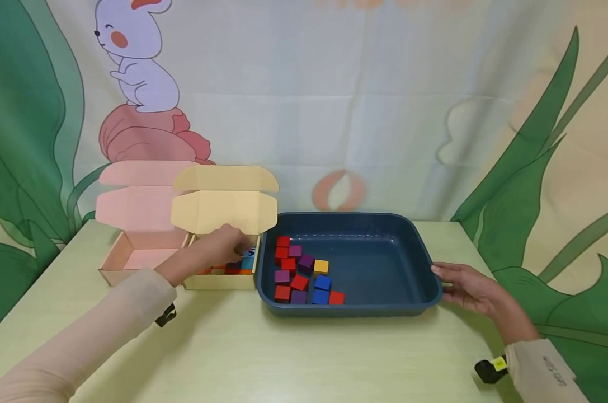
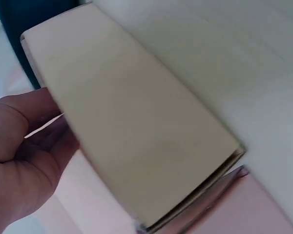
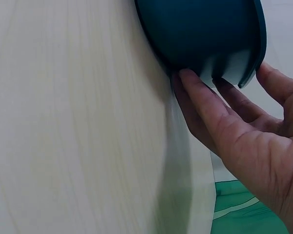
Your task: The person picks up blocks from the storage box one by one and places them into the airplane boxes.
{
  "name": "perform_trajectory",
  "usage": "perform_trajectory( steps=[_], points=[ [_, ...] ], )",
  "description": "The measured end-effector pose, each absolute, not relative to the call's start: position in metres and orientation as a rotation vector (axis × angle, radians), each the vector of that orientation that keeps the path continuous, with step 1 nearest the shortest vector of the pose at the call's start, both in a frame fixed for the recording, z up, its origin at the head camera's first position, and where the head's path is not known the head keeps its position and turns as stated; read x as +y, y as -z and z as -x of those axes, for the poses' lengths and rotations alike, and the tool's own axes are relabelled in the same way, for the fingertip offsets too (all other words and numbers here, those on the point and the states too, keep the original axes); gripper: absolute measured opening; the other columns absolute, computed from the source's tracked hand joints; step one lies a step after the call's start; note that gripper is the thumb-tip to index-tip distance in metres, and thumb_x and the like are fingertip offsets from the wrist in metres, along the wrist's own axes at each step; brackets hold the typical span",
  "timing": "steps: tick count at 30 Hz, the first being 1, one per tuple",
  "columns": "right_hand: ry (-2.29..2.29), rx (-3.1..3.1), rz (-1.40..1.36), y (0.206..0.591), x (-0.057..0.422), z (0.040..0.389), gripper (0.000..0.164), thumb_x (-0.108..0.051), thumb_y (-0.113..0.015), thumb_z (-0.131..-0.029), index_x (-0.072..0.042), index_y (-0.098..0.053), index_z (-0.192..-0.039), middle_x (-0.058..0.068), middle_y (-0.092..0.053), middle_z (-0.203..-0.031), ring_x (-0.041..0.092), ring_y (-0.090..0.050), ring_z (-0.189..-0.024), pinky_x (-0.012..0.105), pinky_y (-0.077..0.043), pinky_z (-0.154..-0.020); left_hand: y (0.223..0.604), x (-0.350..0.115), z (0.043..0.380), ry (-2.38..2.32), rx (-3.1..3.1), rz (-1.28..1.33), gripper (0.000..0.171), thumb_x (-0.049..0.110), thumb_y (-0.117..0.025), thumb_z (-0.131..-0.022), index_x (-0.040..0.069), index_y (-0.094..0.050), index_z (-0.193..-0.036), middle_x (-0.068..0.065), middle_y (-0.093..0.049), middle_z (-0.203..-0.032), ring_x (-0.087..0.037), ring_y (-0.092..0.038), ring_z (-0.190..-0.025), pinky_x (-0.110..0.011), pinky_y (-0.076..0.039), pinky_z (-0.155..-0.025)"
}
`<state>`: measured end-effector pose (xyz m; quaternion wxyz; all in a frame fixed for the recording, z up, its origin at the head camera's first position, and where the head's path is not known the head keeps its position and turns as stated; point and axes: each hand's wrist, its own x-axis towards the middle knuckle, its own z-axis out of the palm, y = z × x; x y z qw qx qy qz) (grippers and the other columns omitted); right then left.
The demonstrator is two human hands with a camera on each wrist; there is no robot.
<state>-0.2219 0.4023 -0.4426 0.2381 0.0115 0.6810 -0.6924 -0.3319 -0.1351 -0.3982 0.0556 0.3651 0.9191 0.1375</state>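
Left hand (image 1: 224, 244) reached into the yellow box (image 1: 220, 282) while right hand (image 1: 470, 288) held the blue tray (image 1: 364, 271)

In the head view, the left hand bent down over the open yellow box, where blocks (image 1: 248, 262) showed beside it. Whether its fingertips were apart, together or clamped on a block could not be told. The pink box (image 1: 142, 207) stood open just beside, on the left. The tray sat to the right on the table (image 1: 283, 358) — red, purple, blue and yellow cubes (image 1: 321, 282) lay along its left side.

In the left wrist view, the fingers vanished behind the yellow box's wall; a corner of the pink box showed below.

In the right wrist view, the thumb rested at the tray's rim and the fingers bore against its outer side — the hand was clamped on that end.
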Motion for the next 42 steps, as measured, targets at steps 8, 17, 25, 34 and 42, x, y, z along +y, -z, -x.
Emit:
perform_trajectory(
  steps=[8, 17, 25, 34, 42],
  points=[
    [1.902, 1.864, -0.053, 0.443, 0.405, 0.219, 0.077, -0.024, -0.049, -0.109, 0.011, 0.000, -0.157, 0.009, -0.052, -0.130, 0.016, -0.062, -0.112, 0.032, -0.054, -0.097, 0.350, -0.080, 0.325, -0.368, 2.875, -1.083, 0.020, -0.001, -0.067, -0.092, -0.003, -0.074, -0.111, -0.017, -0.073, -0.110, -0.029, -0.070, -0.097, -0.039, -0.059, -0.084],
    [1.903, 1.855, -0.038, 0.446, 0.401, 0.219, 0.076, -0.025, -0.049, -0.109, 0.012, -0.004, -0.157, 0.008, -0.054, -0.127, 0.017, -0.063, -0.112, 0.031, -0.055, -0.094, 0.354, 0.019, 0.333, 0.060, 2.426, -1.319, 0.040, 0.012, -0.076, -0.091, 0.009, -0.068, -0.130, -0.008, -0.068, -0.127, -0.023, -0.062, -0.116, -0.034, -0.053, -0.097],
    [1.891, 1.855, -0.040, 0.447, 0.397, 0.219, 0.076, -0.025, -0.048, -0.109, 0.012, -0.003, -0.157, 0.010, -0.054, -0.129, 0.017, -0.063, -0.111, 0.030, -0.055, -0.094, 0.377, 0.059, 0.351, 0.328, 2.159, -1.249, 0.035, 0.020, -0.083, -0.086, 0.021, -0.075, -0.121, 0.001, -0.068, -0.116, -0.015, -0.062, -0.100, -0.031, -0.054, -0.088],
    [1.906, 1.840, -0.040, 0.444, 0.397, 0.219, 0.077, -0.024, -0.049, -0.109, 0.012, -0.001, -0.157, 0.007, -0.056, -0.124, 0.017, -0.064, -0.109, 0.030, -0.055, -0.093, 0.374, 0.081, 0.348, 0.444, 2.132, -1.130, 0.024, 0.009, -0.087, -0.080, 0.024, -0.081, -0.097, 0.009, -0.071, -0.102, -0.014, -0.064, -0.089, -0.032, -0.057, -0.081],
    [1.914, 1.831, -0.034, 0.442, 0.401, 0.221, 0.077, -0.024, -0.049, -0.109, 0.011, 0.000, -0.157, 0.004, -0.057, -0.123, 0.015, -0.065, -0.109, 0.030, -0.055, -0.094, 0.375, 0.089, 0.345, 0.441, 2.152, -1.080, 0.026, -0.001, -0.087, -0.076, 0.023, -0.081, -0.084, 0.008, -0.072, -0.095, -0.015, -0.056, -0.074, -0.029, -0.053, -0.065]
  ],
)
